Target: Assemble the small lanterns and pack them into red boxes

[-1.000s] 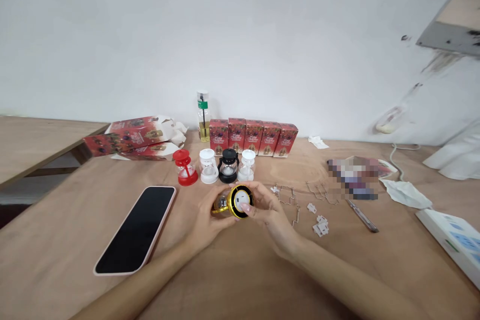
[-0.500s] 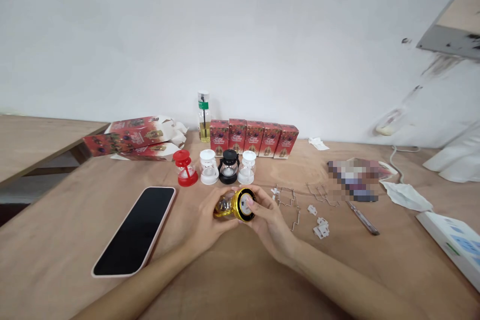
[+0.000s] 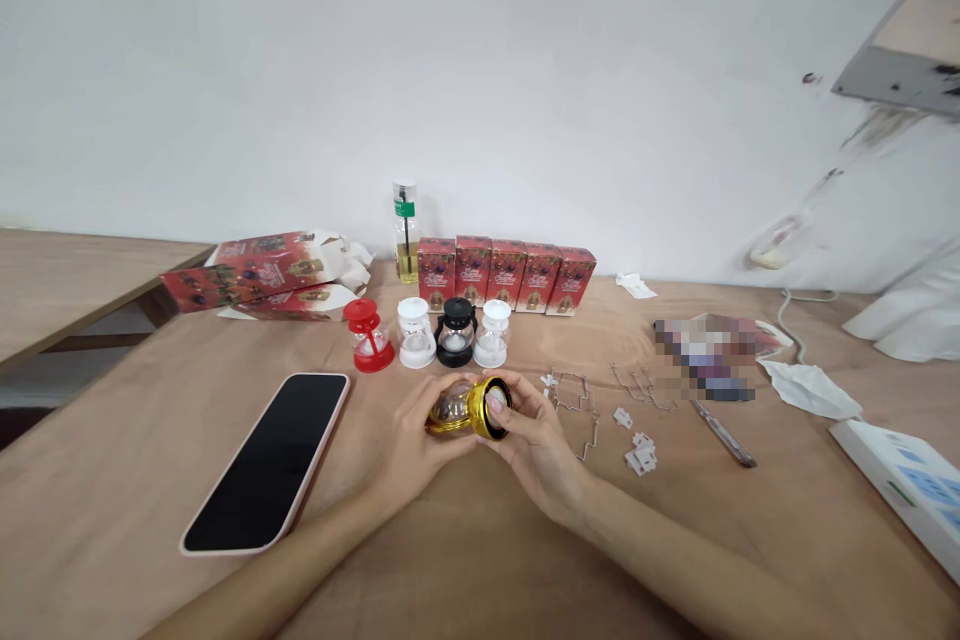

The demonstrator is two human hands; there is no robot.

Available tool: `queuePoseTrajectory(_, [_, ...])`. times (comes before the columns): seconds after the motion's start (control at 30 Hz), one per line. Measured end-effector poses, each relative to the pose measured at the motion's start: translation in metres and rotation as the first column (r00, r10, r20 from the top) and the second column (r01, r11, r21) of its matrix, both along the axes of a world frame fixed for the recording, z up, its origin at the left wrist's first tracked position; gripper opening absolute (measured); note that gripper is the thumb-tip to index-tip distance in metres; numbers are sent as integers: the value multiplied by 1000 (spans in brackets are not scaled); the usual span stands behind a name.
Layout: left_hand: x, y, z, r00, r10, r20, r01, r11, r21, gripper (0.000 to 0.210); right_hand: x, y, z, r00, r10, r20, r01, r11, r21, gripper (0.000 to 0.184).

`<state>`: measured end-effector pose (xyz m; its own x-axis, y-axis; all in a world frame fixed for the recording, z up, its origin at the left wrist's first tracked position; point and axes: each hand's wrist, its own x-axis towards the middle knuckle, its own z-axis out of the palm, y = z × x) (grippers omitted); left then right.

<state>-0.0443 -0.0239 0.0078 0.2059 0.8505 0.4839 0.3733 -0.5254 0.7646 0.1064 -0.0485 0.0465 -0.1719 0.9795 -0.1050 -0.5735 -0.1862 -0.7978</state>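
Observation:
A small gold lantern [image 3: 453, 407] with a clear body lies on its side between my hands, its base turned toward the right. My left hand [image 3: 414, 430] is wrapped round its body. Closed on the base end is my right hand [image 3: 541, 440], its thumb resting on a white round piece [image 3: 496, 400] in the base opening. A dark ring shows round that piece. Behind my hands stand a red lantern [image 3: 369, 337], a white lantern [image 3: 416, 333], a black lantern [image 3: 455, 333] and a second white lantern [image 3: 492, 335], all upright.
Red printed boxes [image 3: 507, 274] stand in a row by a bottle [image 3: 406, 232]. Flattened cartons [image 3: 270, 272] lie back left, a phone [image 3: 268, 463] at left. Bent wires [image 3: 574, 395], white plastic bits [image 3: 641, 454], a utility knife [image 3: 724, 433] and a white box [image 3: 904, 480] lie right.
The white piece in the gold lantern's base now looks tilted or sunk, with more of the dark opening showing. Both hands keep their hold. The view has shifted slightly.

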Motion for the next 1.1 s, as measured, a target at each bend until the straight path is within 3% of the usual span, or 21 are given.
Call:
queuePoseTrajectory(0.7, [3,1,0,997,3,75,2,998,-62,47,-1,1,-5,998,-13,57,10,998,57,39])
queuePoseTrajectory(1.1, [2,1,1,996,-9,85,13,999,-53,44,-2,1,-2,994,-21,103,14,998,64,32])
